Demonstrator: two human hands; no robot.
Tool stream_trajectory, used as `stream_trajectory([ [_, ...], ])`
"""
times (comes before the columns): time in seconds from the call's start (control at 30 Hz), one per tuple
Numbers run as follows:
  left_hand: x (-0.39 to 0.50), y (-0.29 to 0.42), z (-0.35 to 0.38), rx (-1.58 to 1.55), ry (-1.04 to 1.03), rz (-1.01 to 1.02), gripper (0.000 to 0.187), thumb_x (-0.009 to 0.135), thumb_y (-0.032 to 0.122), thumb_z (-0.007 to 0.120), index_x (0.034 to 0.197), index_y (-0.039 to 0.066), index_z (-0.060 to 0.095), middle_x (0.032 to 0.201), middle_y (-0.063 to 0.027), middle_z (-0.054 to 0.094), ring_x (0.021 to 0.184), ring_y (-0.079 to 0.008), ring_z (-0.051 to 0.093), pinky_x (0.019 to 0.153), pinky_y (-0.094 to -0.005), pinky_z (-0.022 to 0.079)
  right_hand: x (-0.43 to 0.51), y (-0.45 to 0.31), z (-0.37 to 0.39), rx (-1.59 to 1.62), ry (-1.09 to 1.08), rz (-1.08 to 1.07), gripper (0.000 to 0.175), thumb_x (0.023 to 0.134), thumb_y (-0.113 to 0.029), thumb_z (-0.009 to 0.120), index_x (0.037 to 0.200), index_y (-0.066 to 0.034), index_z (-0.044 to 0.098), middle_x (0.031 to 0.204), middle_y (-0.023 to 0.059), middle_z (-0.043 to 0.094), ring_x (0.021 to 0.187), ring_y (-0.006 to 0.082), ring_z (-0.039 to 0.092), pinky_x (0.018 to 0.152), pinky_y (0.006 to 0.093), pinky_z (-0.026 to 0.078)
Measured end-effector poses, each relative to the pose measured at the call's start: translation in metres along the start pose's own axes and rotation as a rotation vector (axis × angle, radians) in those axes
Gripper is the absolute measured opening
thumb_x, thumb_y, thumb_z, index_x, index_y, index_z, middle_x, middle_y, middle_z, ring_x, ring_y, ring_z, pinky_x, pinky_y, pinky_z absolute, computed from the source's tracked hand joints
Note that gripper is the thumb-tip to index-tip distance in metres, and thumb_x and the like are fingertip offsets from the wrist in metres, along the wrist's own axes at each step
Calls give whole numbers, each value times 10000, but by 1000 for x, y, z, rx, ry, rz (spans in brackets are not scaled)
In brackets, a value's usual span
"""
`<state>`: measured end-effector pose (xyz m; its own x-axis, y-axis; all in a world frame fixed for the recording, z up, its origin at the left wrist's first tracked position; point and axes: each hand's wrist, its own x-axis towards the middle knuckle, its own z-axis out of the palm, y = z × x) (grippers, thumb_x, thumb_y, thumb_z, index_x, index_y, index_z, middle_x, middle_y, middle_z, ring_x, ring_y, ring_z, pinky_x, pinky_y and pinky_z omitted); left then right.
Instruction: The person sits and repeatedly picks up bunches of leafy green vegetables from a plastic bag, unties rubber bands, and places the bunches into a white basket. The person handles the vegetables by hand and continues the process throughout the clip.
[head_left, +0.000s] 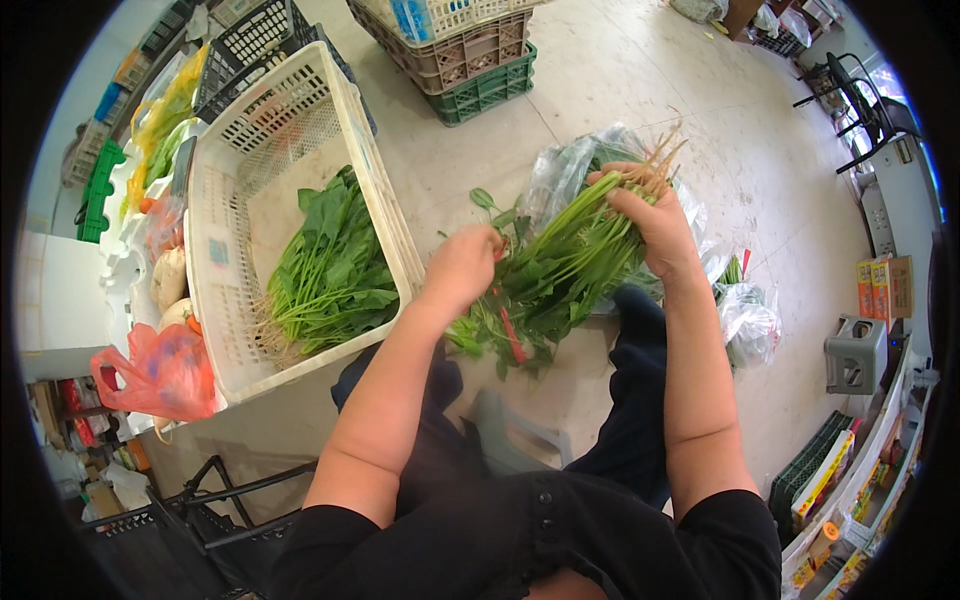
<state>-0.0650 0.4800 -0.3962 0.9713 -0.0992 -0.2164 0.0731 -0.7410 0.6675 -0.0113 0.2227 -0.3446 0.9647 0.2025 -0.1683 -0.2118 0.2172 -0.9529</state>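
My right hand grips a bunch of leafy greens, likely spinach, by the stems just below the pale roots, which point up and away. The leaves hang down to the left. My left hand has its fingers pinched at a red strip, beside the bunch's leaves; the fingertips are partly hidden. Loose leaves lie on the floor beneath. Behind the bunch, a clear plastic bag holds more greens. At left, a white plastic crate contains a pile of rooted spinach.
Stacked brown and green crates stand ahead. Another bag of greens sits right of my foot. A red plastic bag and white radishes lie left of the white crate. A grey stool is at far right.
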Motion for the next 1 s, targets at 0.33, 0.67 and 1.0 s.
stream_trajectory([
  [0.33,5,11,3,-528,-292,199,303,1008,260,553,1145,5,641,1008,-79,668,935,-159,600,848,-300,471,9,5,-13,409,-84,106,462,883,-96,584,1316,50,514,1209,159,628,852,133,627,817,308,549],
  [0.67,11,-3,10,-612,-22,49,451,1052,375,455,1215,-12,620,1124,-83,655,987,-178,616,910,-315,476,5,5,3,-224,190,-261,285,945,-159,664,1186,-9,640,1020,51,683,922,118,618,816,268,500],
  [1.0,-12,-17,8,-2,-366,176,470,926,465,598,1104,34,659,995,-197,679,950,-369,652,836,-441,515,15,12,20,49,172,-282,258,1049,-204,500,1195,-7,582,1208,150,655,1060,205,632,949,336,514],
])
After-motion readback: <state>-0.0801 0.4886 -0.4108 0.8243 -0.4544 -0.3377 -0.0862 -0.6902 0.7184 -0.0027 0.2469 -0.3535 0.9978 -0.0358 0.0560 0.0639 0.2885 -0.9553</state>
